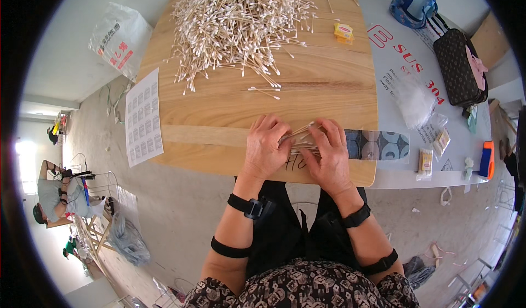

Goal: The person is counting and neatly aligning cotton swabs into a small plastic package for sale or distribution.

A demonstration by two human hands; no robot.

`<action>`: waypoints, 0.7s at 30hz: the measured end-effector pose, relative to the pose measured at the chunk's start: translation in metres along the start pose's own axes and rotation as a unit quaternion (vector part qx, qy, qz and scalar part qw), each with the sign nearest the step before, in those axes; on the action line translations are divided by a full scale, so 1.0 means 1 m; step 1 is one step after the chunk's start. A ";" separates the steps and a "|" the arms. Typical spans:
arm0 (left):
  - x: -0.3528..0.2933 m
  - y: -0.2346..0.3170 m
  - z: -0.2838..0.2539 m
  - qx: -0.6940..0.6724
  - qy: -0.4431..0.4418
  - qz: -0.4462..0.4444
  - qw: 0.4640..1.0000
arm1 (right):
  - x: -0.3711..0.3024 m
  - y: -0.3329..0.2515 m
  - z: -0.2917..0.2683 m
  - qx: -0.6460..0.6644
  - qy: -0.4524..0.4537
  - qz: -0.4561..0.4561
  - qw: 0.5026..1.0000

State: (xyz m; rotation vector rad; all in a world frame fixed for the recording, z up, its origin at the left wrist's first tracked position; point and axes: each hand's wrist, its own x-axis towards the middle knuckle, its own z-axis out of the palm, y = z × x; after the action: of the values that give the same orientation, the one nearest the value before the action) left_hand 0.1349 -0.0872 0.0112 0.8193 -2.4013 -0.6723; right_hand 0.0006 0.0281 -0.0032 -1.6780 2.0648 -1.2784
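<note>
Between my two hands, near the front edge of the wooden table (208, 110), lies a small bunch of cotton swabs (304, 142). My left hand (268, 146) closes on the left ends of the swabs with bent fingers. From the other side my right hand (332, 153) grips the bunch, its thumb below and fingers above. Some swabs in the bunch point at different angles, and the fingers partly hide them. Farther back spreads a large heap of loose cotton swabs (241, 26), with a few stray ones lying in front of it.
A patterned strip (378, 145) lies right of my right hand. A yellow packet (343, 32) is at the back right. The grey side surface holds small swab packs (425, 163), clear bags (415, 102), a dark pouch (456, 64) and a blue-orange tool (486, 160). A printed sheet (143, 117) hangs over the left edge.
</note>
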 end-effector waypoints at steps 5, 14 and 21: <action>-0.001 0.001 0.002 -0.006 0.009 -0.008 1.000 | 0.000 -0.001 0.001 -0.022 -0.007 -0.001 1.000; -0.001 -0.001 0.004 -0.001 0.019 -0.010 1.000 | 0.000 -0.002 0.001 -0.038 -0.016 0.001 0.999; -0.001 -0.003 0.004 0.000 0.017 -0.010 1.000 | 0.001 -0.004 0.003 -0.041 -0.011 0.011 0.999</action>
State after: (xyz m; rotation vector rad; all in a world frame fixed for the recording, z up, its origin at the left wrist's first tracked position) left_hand 0.1349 -0.0875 0.0064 0.8493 -2.3660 -0.6617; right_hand 0.0051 0.0260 -0.0022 -1.6902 2.1439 -1.1773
